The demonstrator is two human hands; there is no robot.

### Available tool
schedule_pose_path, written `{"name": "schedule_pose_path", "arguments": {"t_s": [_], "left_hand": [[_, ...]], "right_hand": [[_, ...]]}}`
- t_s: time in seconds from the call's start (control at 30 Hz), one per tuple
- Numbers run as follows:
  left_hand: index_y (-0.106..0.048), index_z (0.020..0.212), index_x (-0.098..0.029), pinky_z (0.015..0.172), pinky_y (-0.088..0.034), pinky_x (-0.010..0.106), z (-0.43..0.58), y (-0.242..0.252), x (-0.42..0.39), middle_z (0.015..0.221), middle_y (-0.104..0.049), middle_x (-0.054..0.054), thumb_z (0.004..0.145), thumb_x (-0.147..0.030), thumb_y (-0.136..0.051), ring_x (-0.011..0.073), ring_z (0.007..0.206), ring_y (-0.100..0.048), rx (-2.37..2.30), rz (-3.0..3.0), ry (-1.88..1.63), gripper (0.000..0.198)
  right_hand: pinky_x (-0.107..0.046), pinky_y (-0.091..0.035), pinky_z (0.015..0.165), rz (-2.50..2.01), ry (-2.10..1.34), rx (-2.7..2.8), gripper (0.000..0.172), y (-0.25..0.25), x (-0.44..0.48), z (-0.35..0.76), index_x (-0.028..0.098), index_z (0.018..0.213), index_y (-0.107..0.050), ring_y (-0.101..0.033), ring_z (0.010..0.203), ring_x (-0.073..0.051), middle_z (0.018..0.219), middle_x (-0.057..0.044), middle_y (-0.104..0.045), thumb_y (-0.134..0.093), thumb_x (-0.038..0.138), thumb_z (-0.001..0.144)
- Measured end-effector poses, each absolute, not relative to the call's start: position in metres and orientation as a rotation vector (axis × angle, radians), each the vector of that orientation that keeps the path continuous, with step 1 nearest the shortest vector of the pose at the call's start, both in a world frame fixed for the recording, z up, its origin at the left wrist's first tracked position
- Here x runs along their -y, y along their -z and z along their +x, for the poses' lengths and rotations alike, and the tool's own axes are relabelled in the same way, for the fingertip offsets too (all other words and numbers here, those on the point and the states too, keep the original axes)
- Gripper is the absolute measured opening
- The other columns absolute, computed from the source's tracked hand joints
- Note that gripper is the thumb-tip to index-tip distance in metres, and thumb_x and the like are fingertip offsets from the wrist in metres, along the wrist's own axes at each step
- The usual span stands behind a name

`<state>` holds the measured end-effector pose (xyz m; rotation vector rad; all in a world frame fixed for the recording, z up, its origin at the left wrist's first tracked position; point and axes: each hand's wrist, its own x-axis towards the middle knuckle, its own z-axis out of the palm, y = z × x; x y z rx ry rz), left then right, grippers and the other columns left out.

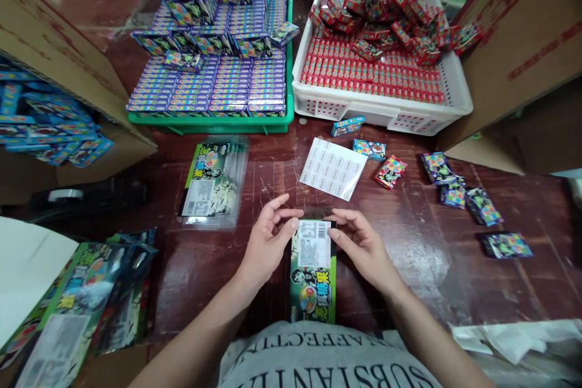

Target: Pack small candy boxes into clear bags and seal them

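Together, the left hand and right hand gripped a green packet, fingers pinching its far end beside the sticker sheet.

Grey shirt: large letters "SUBSTANTIA…", cut off at the frame edge; the line above it reads partly "…NAFECTI…". Green packet: white label with a barcode, small print unreadable; big Chinese characters lower down, too blurred. Sticker sheet: print too small.

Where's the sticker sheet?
Head view: the sticker sheet lies on the table right of centre, between the white crate and the green packet held by the right hand.
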<state>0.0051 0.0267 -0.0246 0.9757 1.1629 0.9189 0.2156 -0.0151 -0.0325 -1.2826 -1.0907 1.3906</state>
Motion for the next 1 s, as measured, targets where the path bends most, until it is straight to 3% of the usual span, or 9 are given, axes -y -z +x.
{"name": "schedule_pose_path", "arguments": {"t_s": [0.23,0.37,0.47,0.63,0.8,0.9,1.0], "left_hand": [[-0.068,0.125,-0.023,0.092,-0.051,0.032,0.002,0.02,-0.035,0.118,-0.071,0.006,0.087,-0.031,-0.074,0.0163,0.1,-0.065,-1.024,0.759,-0.773,0.039],[-0.069,0.122,-0.023,0.091,-0.052,0.032,0.005,0.02,-0.034,0.114,-0.071,0.005,0.084,-0.03,-0.077,0.0155,0.097,-0.066,-1.02,0.695,-0.8,0.04],[-0.073,0.112,-0.022,0.088,-0.052,0.032,0.005,0.016,-0.034,0.105,-0.073,0.004,0.086,-0.031,-0.074,0.0151,0.091,-0.066,-1.041,0.805,-0.773,0.027],[-0.076,0.096,-0.021,0.098,-0.049,0.034,-0.001,0.001,-0.036,0.118,-0.07,0.005,0.091,-0.033,-0.067,0.0183,0.108,-0.064,-1.091,1.148,-0.734,0.015],[-0.072,0.095,-0.02,0.085,-0.052,0.033,0.003,-0.008,-0.034,0.099,-0.074,0.004,0.087,-0.032,-0.072,0.0165,0.089,-0.067,-1.15,1.288,-0.652,0.015],[-0.07,0.095,-0.019,0.079,-0.052,0.031,0.009,-0.011,-0.037,0.092,-0.073,0.003,0.087,-0.031,-0.071,0.0159,0.084,-0.066,-1.164,1.319,-0.661,0.014],[-0.071,0.088,-0.018,0.079,-0.052,0.031,0.009,-0.015,-0.044,0.088,-0.073,0.003,0.087,-0.032,-0.071,0.016,0.082,-0.066,-1.16,1.277,-0.634,0.014]], "right_hand": [[-0.033,-0.056,0.082,-1.326,-1.33,1.136,0.038,0.028,0.01,0.222,0.031,0.126,-0.058,-0.062,0.086,-0.014,0.135,-0.005,-0.059,-0.071,0.036,0.091],[-0.039,-0.055,0.093,-1.309,-1.402,1.206,0.022,0.024,0.006,0.224,0.027,0.112,-0.068,-0.065,0.103,-0.019,0.119,-0.004,-0.069,-0.068,0.036,0.092],[-0.044,-0.05,0.104,-1.268,-1.286,1.352,0.017,0.022,0.007,0.226,0.028,0.11,-0.071,-0.063,0.116,-0.021,0.121,-0.004,-0.069,-0.067,0.031,0.093],[-0.045,-0.05,0.103,-1.276,-1.096,1.434,0.042,0.019,0.015,0.226,0.036,0.135,-0.06,-0.064,0.113,-0.02,0.121,-0.003,-0.069,-0.065,0.025,0.095],[-0.039,-0.053,0.093,-1.377,-1.14,1.484,0.011,-0.002,0.009,0.225,0.028,0.1,-0.075,-0.067,0.101,-0.019,0.104,-0.002,-0.074,-0.07,0.031,0.091],[-0.034,-0.053,0.079,-1.521,-1.273,1.308,0.013,-0.014,-0.001,0.223,0.023,0.092,-0.073,-0.066,0.084,-0.017,0.091,-0.001,-0.073,-0.072,0.036,0.088],[-0.031,-0.052,0.077,-1.546,-1.44,1.176,0.018,-0.02,-0.01,0.224,0.022,0.085,-0.072,-0.065,0.078,-0.015,0.084,0.0,-0.072,-0.074,0.039,0.086]]}}
